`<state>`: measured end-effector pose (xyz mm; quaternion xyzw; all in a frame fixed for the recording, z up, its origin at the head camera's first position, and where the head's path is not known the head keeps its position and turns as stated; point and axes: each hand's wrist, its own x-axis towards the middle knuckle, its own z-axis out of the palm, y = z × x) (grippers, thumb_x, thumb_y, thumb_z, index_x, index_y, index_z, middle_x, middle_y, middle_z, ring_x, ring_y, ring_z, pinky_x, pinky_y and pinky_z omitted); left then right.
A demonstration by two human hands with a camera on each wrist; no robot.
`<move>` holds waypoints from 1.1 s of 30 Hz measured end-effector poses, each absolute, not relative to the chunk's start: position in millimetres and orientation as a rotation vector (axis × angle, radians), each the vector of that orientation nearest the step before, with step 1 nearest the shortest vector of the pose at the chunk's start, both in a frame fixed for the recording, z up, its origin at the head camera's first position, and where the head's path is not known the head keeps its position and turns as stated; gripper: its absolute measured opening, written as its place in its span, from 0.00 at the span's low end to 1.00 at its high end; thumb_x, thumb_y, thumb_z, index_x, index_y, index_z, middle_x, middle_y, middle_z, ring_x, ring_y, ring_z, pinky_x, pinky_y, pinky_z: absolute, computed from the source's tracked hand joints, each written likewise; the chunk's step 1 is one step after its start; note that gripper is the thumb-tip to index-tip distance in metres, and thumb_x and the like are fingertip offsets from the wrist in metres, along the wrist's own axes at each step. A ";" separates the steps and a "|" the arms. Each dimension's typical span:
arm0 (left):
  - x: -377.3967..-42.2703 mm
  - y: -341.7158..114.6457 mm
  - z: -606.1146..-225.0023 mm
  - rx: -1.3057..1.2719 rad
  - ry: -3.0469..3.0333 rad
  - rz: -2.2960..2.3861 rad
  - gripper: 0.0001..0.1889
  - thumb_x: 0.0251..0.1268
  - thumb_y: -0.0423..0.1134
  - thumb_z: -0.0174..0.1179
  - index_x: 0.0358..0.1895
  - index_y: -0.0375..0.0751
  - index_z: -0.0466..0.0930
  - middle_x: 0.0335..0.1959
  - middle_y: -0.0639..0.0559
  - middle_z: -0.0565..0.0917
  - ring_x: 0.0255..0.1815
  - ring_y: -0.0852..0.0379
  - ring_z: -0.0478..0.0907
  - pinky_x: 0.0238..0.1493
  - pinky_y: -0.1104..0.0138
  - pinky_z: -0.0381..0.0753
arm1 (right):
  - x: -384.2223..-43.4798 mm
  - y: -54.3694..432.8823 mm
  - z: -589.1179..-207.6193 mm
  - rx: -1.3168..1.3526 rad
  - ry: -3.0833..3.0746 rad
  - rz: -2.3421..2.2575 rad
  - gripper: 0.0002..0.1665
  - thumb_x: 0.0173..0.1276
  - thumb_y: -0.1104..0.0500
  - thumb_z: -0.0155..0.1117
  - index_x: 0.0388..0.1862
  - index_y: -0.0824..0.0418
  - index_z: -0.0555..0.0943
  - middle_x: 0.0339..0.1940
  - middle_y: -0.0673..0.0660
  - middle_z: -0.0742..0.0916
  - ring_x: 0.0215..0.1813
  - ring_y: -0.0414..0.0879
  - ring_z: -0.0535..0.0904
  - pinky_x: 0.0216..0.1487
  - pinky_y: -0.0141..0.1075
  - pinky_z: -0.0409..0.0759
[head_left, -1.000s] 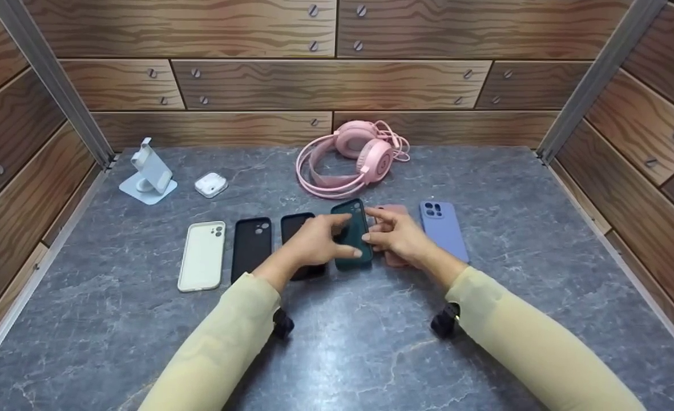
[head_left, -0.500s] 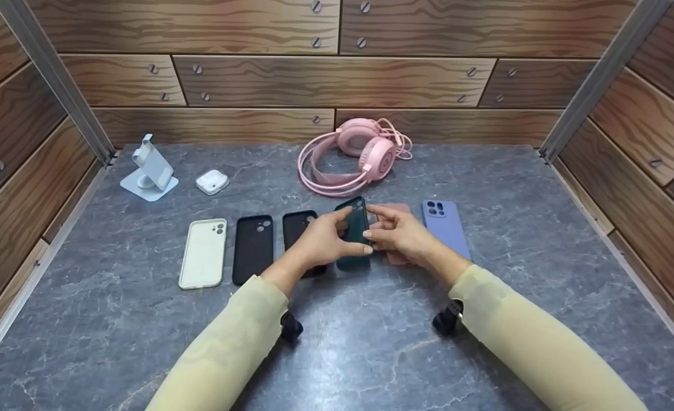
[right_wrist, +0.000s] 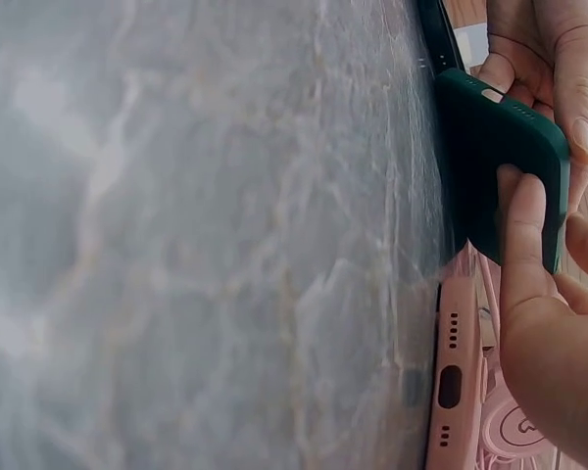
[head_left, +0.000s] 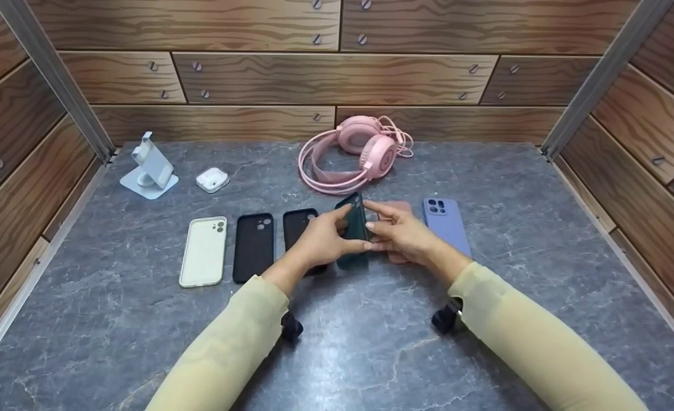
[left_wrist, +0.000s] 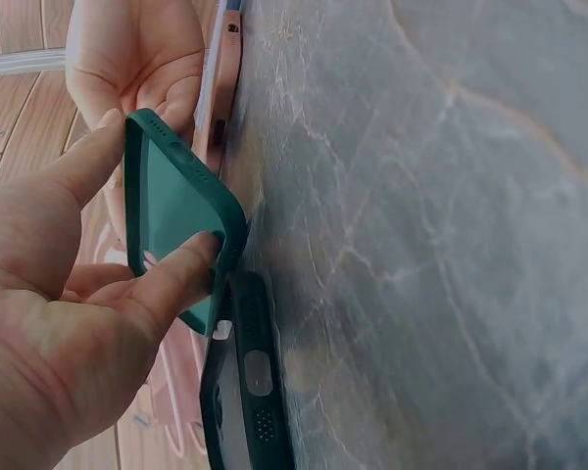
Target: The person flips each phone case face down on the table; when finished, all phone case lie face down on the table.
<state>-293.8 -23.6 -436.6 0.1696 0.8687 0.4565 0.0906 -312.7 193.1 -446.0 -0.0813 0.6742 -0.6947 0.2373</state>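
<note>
Two hands hold one dark green, flexible-looking phone case [head_left: 356, 224], tipped steeply; whether it touches the surface is hard to tell. The left hand [head_left: 322, 238] pinches its edge and inner face, while the right hand [head_left: 410, 233] grips it with fingers against the back. Left of the green case, a matte black phone case [head_left: 295, 225] sits partly hidden by the left hand, then another black phone case [head_left: 253, 248] and a cream phone case [head_left: 203, 251]. Right of it lie a dusty pink phone case [head_left: 403, 207], partly covered, and a lavender phone case [head_left: 449, 227]. Beyond it rest pink over-ear headphones [head_left: 378, 157]. Below it spreads a grey marbled surface [head_left: 337, 354], walled by wood-patterned panels [head_left: 314, 80].
</note>
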 end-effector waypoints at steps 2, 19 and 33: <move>-293.6 -23.6 -436.5 0.498 2.575 1.358 0.54 0.62 0.53 0.79 0.84 0.36 0.57 0.72 0.37 0.78 0.71 0.49 0.77 0.82 0.51 0.57 | -312.7 193.0 -445.8 -0.223 1.846 -1.902 0.40 0.83 0.68 0.56 0.88 0.56 0.57 0.62 0.72 0.84 0.45 0.47 0.89 0.53 0.40 0.88; -291.9 -25.9 -432.8 0.475 2.447 1.487 0.53 0.63 0.47 0.79 0.85 0.39 0.55 0.72 0.38 0.77 0.73 0.50 0.75 0.82 0.52 0.57 | -313.7 189.3 -444.7 -0.235 1.847 -1.905 0.38 0.84 0.67 0.55 0.88 0.54 0.59 0.63 0.73 0.83 0.44 0.47 0.89 0.53 0.40 0.88; -293.1 -32.8 -434.9 0.342 2.074 1.784 0.52 0.64 0.38 0.78 0.87 0.49 0.55 0.78 0.33 0.69 0.77 0.45 0.70 0.62 0.56 0.83 | -315.8 186.1 -441.1 -0.340 1.821 -1.921 0.38 0.84 0.68 0.53 0.88 0.61 0.55 0.66 0.77 0.81 0.48 0.48 0.90 0.51 0.41 0.89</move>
